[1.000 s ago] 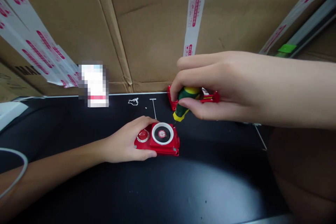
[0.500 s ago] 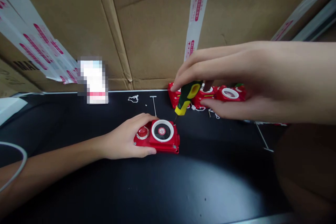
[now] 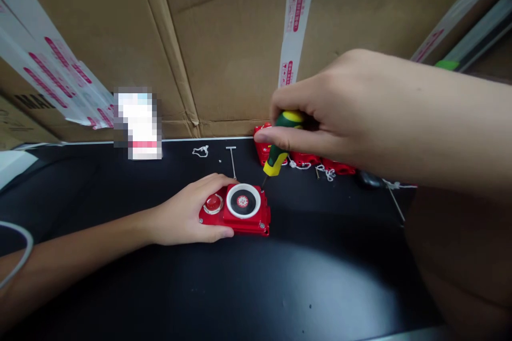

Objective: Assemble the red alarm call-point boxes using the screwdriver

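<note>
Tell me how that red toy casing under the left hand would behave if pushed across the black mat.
The red casing lies flat and low, so it would likely slide, not tip or roll. It looks like rigid moulded plastic, probably light. The left hand grips its side while the right hand presses the screwdriver at its corner, suggesting it shifts easily.

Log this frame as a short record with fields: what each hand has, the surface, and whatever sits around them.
left hand: left hand grips the red device, flat on the black mat
right hand: right hand holds the green and yellow screwdriver, tip down at the device's far right corner
device face: white ring around a dark disc, red button beside it
behind: more red devices along the cardboard wall
loose items: thin metal pin, small white loops
</note>
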{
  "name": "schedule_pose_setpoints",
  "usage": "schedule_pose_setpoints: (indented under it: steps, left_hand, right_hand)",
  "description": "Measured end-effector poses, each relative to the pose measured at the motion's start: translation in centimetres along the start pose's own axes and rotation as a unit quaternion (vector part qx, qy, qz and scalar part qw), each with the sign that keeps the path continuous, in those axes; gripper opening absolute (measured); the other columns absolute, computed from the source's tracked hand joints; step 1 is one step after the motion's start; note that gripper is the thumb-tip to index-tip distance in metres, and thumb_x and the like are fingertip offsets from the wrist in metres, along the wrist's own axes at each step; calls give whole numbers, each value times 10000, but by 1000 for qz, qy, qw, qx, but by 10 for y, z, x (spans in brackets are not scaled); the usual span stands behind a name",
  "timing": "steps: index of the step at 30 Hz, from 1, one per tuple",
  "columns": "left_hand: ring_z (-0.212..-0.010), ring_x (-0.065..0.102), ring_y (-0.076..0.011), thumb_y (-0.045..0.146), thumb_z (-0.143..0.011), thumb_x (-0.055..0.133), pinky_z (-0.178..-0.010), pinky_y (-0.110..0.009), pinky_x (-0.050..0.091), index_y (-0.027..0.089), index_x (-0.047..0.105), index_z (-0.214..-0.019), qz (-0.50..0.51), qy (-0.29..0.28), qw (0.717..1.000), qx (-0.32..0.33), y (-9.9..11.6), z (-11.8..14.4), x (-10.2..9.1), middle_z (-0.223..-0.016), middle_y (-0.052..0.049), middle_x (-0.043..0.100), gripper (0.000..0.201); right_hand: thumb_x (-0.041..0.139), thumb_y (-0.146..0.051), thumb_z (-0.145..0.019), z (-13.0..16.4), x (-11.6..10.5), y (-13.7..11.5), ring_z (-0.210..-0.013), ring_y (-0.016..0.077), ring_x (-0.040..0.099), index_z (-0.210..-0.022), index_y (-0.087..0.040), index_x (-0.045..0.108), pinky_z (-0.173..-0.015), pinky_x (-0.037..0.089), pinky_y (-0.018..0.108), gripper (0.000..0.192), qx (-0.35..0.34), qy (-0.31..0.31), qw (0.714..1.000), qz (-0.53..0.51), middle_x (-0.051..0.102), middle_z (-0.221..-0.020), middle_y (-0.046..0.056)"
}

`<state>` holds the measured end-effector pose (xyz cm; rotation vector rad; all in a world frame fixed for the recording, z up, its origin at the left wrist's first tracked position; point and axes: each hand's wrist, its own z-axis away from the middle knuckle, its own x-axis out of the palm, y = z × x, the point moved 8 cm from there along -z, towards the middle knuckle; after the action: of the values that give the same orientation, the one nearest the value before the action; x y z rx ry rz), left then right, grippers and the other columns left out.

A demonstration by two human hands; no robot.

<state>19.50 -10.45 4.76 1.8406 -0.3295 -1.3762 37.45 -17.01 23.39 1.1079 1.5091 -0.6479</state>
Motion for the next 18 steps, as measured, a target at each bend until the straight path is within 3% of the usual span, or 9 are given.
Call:
schedule_pose_setpoints:
  steps: [3, 7, 12, 18]
  left_hand:
    - [-1249, 724, -325, 544, -841, 890, -1096, -466, 590, 275, 579, -1445, -1, 2, 1000, 0, 0, 0, 0, -1405, -95, 698, 731]
    - [-1221, 736, -323, 554, -838, 883, -1075, -453, 602, 262, 593, -1425, 1, 4, 1000, 1, 2, -1, -1, -1382, -96, 715, 717]
    - [-1233, 730, -326, 555, -832, 888, -1077, -453, 601, 259, 593, -1427, 2, 3, 1000, -1, 2, -1, -2, -1384, -99, 716, 726]
    - [-1243, 728, -324, 544, -833, 892, -1088, -463, 593, 267, 591, -1433, 9, 1, 1000, -4, 1, -2, -1, -1388, -93, 709, 726]
  right_hand:
    - [475, -685, -1116, -4, -2, -9, -794, 208, 730, -1152, -275, 788, -721, 526, 359, 517, -43, -7, 999, -20, 740, -865, 11]
    - [518, -590, -1117, -3, -3, -16, -704, 152, 653, -1146, -276, 756, -645, 495, 337, 395, -85, -6, 995, -52, 744, -976, -14]
    - [563, -360, -1087, 2, -9, -19, -830, 175, 691, -1211, -329, 721, -733, 514, 353, 203, -136, 19, 988, -70, 728, -1174, -22]
    - [520, -121, -1036, 4, -13, -21, -987, 153, 725, -1193, -335, 726, -843, 540, 319, 337, -187, 33, 979, -77, 739, -1276, -83]
